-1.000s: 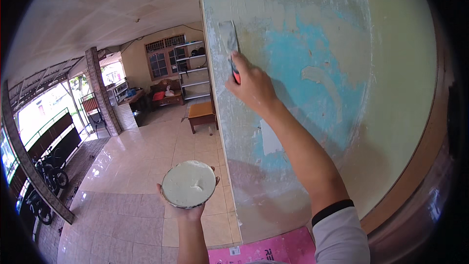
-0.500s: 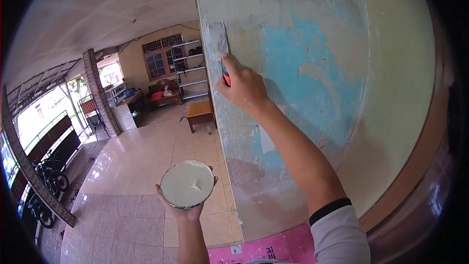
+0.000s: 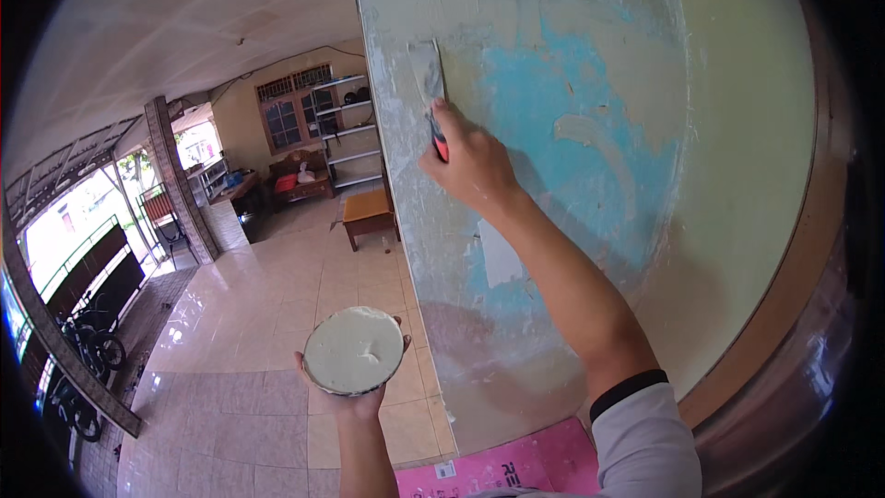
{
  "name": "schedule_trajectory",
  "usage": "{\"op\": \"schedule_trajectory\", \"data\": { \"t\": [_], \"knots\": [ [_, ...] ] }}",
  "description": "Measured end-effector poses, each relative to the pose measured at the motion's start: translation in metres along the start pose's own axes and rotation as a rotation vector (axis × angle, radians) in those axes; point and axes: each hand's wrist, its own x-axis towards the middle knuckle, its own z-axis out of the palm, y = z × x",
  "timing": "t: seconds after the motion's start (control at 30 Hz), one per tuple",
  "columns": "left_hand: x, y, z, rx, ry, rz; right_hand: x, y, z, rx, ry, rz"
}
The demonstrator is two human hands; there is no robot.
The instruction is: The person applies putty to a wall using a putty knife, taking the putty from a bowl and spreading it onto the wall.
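Note:
My right hand (image 3: 475,166) is closed round the red and black handle of a putty knife (image 3: 427,74). Its broad metal blade lies against the upper left of a wall (image 3: 452,221) that is patched in grey filler and bare blue paint. Lower down on the left, my left hand (image 3: 355,401) holds up a round container of pale grey putty (image 3: 355,350) from beneath, with fingers showing at both its sides. A small ridge stands on the putty's otherwise smooth surface.
Below the wall lies a pink sheet (image 3: 516,466). Left of the wall's edge the tiled floor (image 3: 249,304) runs back to a wooden table (image 3: 369,214), a metal shelf rack (image 3: 355,134) and a bench (image 3: 302,180). A pillar (image 3: 180,175) and a bicycle (image 3: 97,341) are farther left.
The putty knife in my right hand has shifted rightward across the wall, a little away from its left edge. My left hand holds the putty container in nearly the same place.

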Motion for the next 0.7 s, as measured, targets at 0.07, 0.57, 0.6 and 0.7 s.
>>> {"op": "schedule_trajectory", "data": {
  "t": [0.07, 0.57, 0.6, 0.7],
  "knots": [
    [0.002, 0.001, -0.002, -0.016, 0.055, 0.019, -0.012, -0.003, -0.007, 0.038, -0.035, 0.031],
    [0.003, 0.000, -0.008, 0.034, -0.045, 0.033, -0.028, 0.010, -0.015, 0.074, -0.060, 0.094],
    [0.003, 0.000, -0.009, 0.016, -0.077, 0.041, -0.025, 0.008, -0.016, 0.078, -0.055, 0.092],
    [0.005, 0.003, -0.015, 0.034, -0.082, 0.039, 0.009, 0.003, -0.028, 0.132, -0.022, 0.118]
  ]
}}
